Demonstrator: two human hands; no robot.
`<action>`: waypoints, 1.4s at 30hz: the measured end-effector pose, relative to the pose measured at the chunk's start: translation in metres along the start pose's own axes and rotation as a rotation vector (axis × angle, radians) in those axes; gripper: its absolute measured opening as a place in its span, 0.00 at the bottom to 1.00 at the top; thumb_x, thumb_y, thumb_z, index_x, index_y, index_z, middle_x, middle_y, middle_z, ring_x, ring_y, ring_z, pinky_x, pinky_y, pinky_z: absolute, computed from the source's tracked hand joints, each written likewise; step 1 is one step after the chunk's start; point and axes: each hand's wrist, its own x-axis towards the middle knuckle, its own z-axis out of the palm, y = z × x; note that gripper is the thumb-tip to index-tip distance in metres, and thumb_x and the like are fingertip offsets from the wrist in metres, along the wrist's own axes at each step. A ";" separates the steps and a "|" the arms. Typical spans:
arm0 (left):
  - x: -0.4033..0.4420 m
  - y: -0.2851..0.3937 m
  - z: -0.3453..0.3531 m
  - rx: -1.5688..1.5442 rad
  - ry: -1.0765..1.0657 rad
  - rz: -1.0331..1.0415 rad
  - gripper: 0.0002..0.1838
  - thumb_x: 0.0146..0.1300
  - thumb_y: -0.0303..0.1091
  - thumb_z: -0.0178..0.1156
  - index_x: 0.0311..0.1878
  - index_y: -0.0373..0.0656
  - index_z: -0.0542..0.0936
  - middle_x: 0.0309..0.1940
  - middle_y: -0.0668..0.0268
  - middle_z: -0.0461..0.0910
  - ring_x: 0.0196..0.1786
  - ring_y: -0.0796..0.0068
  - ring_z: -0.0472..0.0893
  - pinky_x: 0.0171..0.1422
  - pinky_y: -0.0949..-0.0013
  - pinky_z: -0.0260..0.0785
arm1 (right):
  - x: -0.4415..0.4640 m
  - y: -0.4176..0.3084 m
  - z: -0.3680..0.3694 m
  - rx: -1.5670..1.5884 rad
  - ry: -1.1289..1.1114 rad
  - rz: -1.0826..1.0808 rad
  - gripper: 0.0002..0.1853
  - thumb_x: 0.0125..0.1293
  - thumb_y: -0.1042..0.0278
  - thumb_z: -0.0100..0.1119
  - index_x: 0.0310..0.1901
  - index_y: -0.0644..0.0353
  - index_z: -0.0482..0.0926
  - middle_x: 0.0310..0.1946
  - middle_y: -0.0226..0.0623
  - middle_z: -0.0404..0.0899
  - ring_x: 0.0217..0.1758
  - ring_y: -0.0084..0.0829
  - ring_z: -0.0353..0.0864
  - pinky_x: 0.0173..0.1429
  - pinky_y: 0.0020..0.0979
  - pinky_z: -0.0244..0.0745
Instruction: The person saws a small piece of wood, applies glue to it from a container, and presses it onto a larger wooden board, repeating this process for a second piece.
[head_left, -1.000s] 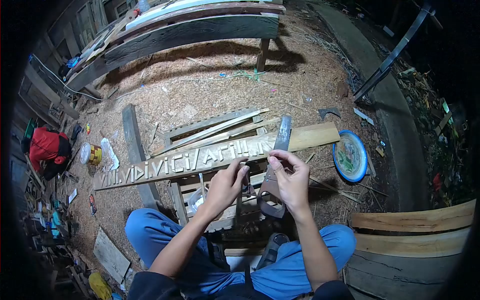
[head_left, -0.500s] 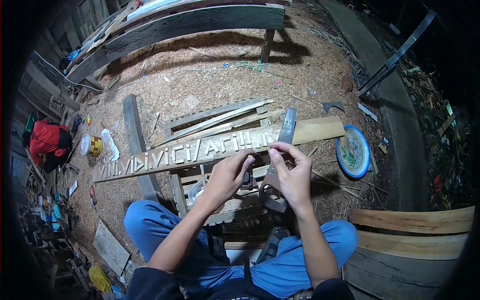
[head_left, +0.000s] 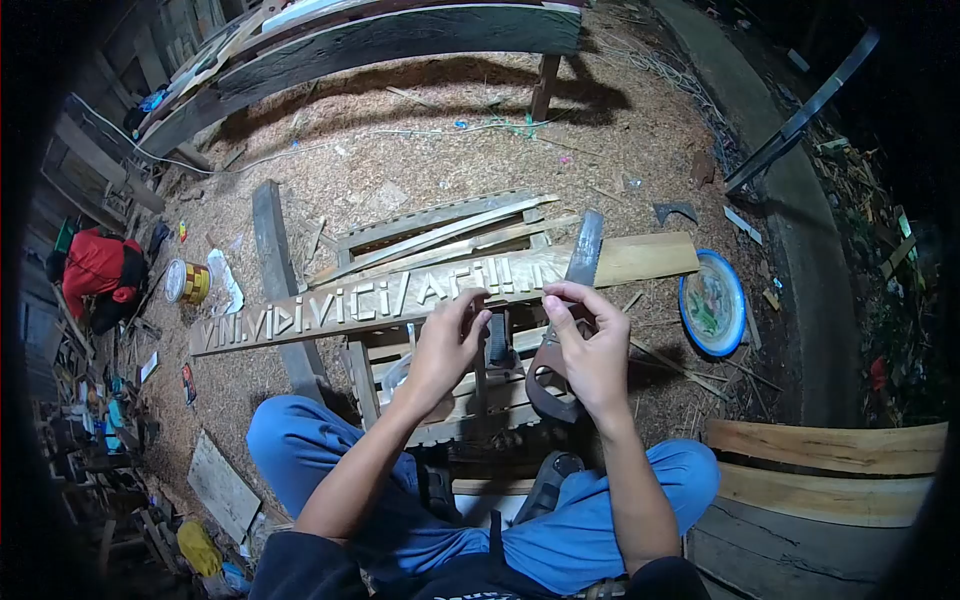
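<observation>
A long wooden board (head_left: 635, 260) with raised wooden letters lies across slats in front of me. A handsaw (head_left: 586, 250) rests across it, its brown handle pointing toward me. My left hand (head_left: 448, 350) is over the board's near edge, below the last letters, thumb and fingertips pinched together. My right hand (head_left: 597, 345) hovers beside the saw, its thumb and index finger also pinched and partly covering the saw. Whatever either hand holds is too small to make out. A dark clamp-like object (head_left: 499, 340) stands between the hands.
A blue-rimmed basin (head_left: 741, 312) sits right of the board. Thin wood strips (head_left: 440, 238) lie behind it, and a yellow-and-white bucket (head_left: 187, 282) stands to the left. Curved planks (head_left: 820, 490) are at lower right. A heavy beam bench (head_left: 400, 55) spans the back.
The view has shifted slightly, moving the surroundings a little to the right. Both hands stay pinched near the saw, with the fingertips in nearly the same places.
</observation>
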 end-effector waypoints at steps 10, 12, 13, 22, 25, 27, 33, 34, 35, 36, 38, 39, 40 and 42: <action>-0.011 -0.042 0.008 0.154 0.006 -0.051 0.24 0.64 0.31 0.67 0.63 0.41 0.75 0.31 0.52 0.84 0.35 0.49 0.84 0.42 0.53 0.75 | -0.001 -0.010 0.001 -0.003 -0.034 0.054 0.10 0.70 0.69 0.66 0.47 0.66 0.86 0.41 0.35 0.87 0.46 0.22 0.82 0.56 0.27 0.75; -0.014 -0.044 0.010 0.216 0.001 -0.066 0.26 0.64 0.32 0.68 0.64 0.43 0.75 0.30 0.53 0.83 0.33 0.51 0.82 0.40 0.54 0.75 | 0.000 -0.007 0.001 -0.015 -0.031 0.029 0.10 0.70 0.69 0.66 0.47 0.66 0.86 0.41 0.35 0.87 0.46 0.22 0.82 0.56 0.27 0.75; -0.015 -0.045 0.011 0.281 -0.005 -0.083 0.27 0.64 0.32 0.69 0.66 0.45 0.74 0.28 0.55 0.82 0.31 0.52 0.81 0.39 0.55 0.74 | 0.000 -0.005 0.002 -0.026 -0.028 0.007 0.10 0.70 0.69 0.66 0.47 0.66 0.86 0.41 0.35 0.87 0.47 0.23 0.82 0.56 0.27 0.75; -0.016 -0.055 0.006 0.607 0.107 0.180 0.24 0.62 0.41 0.70 0.61 0.48 0.79 0.31 0.61 0.84 0.35 0.57 0.83 0.44 0.57 0.72 | -0.003 -0.005 0.006 -0.012 -0.067 -0.043 0.11 0.70 0.71 0.65 0.51 0.64 0.84 0.38 0.36 0.87 0.38 0.20 0.80 0.43 0.24 0.74; -0.008 -0.037 0.001 0.414 0.067 0.097 0.20 0.62 0.41 0.70 0.56 0.46 0.83 0.32 0.60 0.84 0.34 0.59 0.82 0.42 0.58 0.73 | -0.005 -0.010 0.006 -0.081 -0.102 0.006 0.11 0.70 0.72 0.65 0.51 0.66 0.83 0.40 0.37 0.87 0.40 0.21 0.82 0.45 0.25 0.76; -0.002 -0.014 -0.004 0.295 0.004 -0.008 0.18 0.64 0.37 0.70 0.55 0.43 0.84 0.33 0.60 0.85 0.36 0.63 0.84 0.41 0.61 0.75 | -0.005 -0.003 0.007 -0.038 -0.100 0.013 0.11 0.70 0.72 0.65 0.51 0.66 0.83 0.40 0.37 0.87 0.41 0.22 0.83 0.47 0.26 0.77; -0.007 0.043 -0.020 -0.022 -0.051 0.382 0.26 0.63 0.29 0.71 0.65 0.44 0.79 0.43 0.59 0.85 0.46 0.65 0.83 0.52 0.64 0.75 | -0.004 0.006 0.010 0.033 -0.121 0.037 0.11 0.70 0.76 0.64 0.51 0.69 0.82 0.41 0.40 0.87 0.47 0.27 0.86 0.54 0.29 0.80; -0.008 0.048 -0.022 -0.001 -0.045 0.407 0.30 0.60 0.30 0.72 0.66 0.45 0.78 0.43 0.59 0.85 0.47 0.63 0.82 0.54 0.63 0.74 | -0.005 0.007 0.011 0.045 -0.121 0.019 0.11 0.70 0.76 0.64 0.52 0.69 0.82 0.42 0.40 0.87 0.48 0.27 0.86 0.54 0.29 0.80; -0.009 0.049 -0.026 0.001 -0.039 0.399 0.30 0.60 0.30 0.72 0.66 0.45 0.78 0.43 0.59 0.85 0.47 0.63 0.82 0.54 0.63 0.74 | -0.005 0.008 0.013 0.057 -0.121 0.002 0.12 0.70 0.77 0.63 0.53 0.69 0.81 0.42 0.40 0.87 0.49 0.27 0.86 0.54 0.28 0.80; -0.008 0.050 -0.029 0.062 -0.009 0.421 0.31 0.59 0.30 0.73 0.67 0.45 0.78 0.43 0.60 0.85 0.45 0.63 0.82 0.52 0.62 0.73 | -0.006 0.007 0.015 0.121 -0.125 0.025 0.16 0.70 0.77 0.63 0.58 0.69 0.78 0.43 0.41 0.87 0.49 0.27 0.86 0.53 0.27 0.80; -0.006 0.051 -0.035 0.101 0.016 0.393 0.28 0.57 0.30 0.74 0.63 0.47 0.81 0.42 0.63 0.85 0.42 0.64 0.81 0.49 0.62 0.73 | -0.009 0.003 0.019 0.142 -0.140 0.057 0.18 0.70 0.77 0.64 0.60 0.68 0.76 0.43 0.43 0.87 0.49 0.27 0.86 0.52 0.26 0.80; -0.003 0.050 -0.039 0.100 0.021 0.390 0.28 0.57 0.30 0.74 0.63 0.47 0.81 0.42 0.63 0.85 0.42 0.64 0.81 0.49 0.62 0.73 | -0.010 0.001 0.020 0.163 -0.143 0.087 0.21 0.70 0.76 0.64 0.63 0.68 0.74 0.43 0.44 0.87 0.48 0.26 0.86 0.52 0.26 0.80; 0.000 0.048 -0.045 0.139 -0.009 0.458 0.25 0.57 0.30 0.74 0.59 0.46 0.83 0.41 0.64 0.85 0.41 0.64 0.81 0.48 0.62 0.73 | -0.011 0.000 0.021 0.151 -0.161 0.093 0.24 0.71 0.75 0.64 0.66 0.68 0.71 0.43 0.47 0.87 0.46 0.26 0.86 0.50 0.26 0.81; -0.001 0.048 -0.049 0.126 -0.001 0.509 0.16 0.56 0.31 0.74 0.49 0.45 0.87 0.39 0.65 0.85 0.41 0.64 0.81 0.48 0.63 0.73 | -0.012 -0.006 0.023 0.186 -0.177 0.134 0.24 0.71 0.74 0.64 0.66 0.68 0.71 0.43 0.47 0.88 0.46 0.26 0.86 0.50 0.25 0.81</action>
